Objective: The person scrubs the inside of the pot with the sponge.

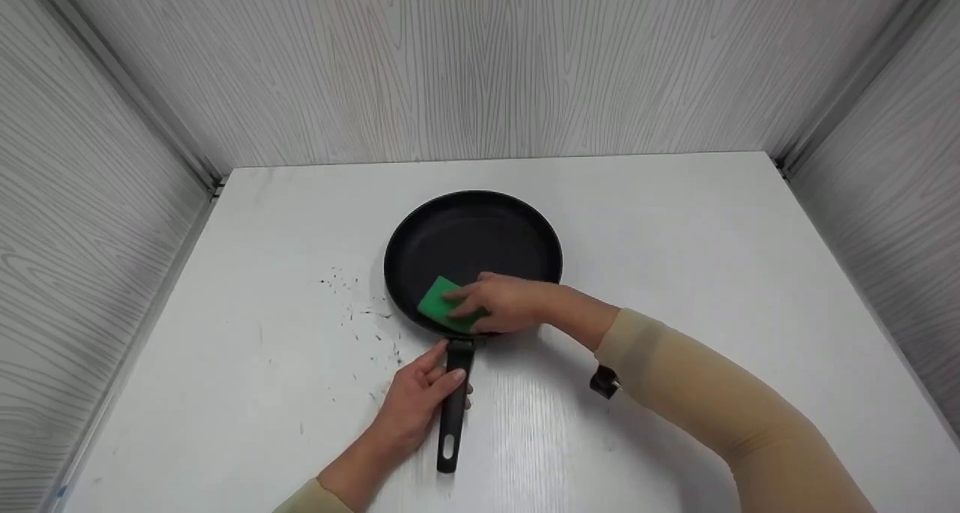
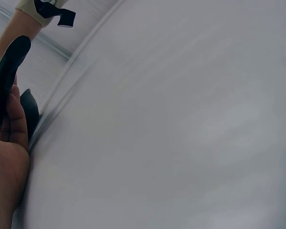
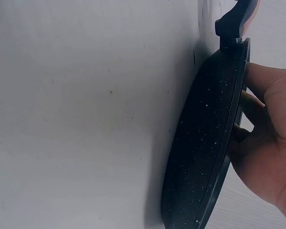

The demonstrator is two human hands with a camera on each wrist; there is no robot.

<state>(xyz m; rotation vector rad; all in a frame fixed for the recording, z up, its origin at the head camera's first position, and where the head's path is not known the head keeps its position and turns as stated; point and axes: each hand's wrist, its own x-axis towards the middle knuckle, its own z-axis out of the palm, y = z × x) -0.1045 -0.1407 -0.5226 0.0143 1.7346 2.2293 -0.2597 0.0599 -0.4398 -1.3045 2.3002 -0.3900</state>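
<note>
A black frying pan (image 1: 474, 237) lies on the white table, its handle (image 1: 451, 419) pointing toward me. My left hand (image 1: 411, 399) grips that handle near the pan, thumb on top; in the left wrist view the fingers are under the handle (image 2: 8, 78). Inside the pan, at its near side, my right hand (image 1: 511, 303) holds a green sponge (image 1: 433, 301) against the surface. From the right wrist view, the pan's speckled outer side (image 3: 200, 133) shows and the fingers of the right hand (image 3: 276, 129) reach over the rim, hiding the sponge.
Small dark crumbs or flecks (image 1: 379, 338) are scattered on the white table (image 1: 697, 273) left of the pan. Grey wood-grain panels (image 1: 480, 67) stand at the back and both sides. A black wrist device (image 1: 604, 382) hangs under the right sleeve.
</note>
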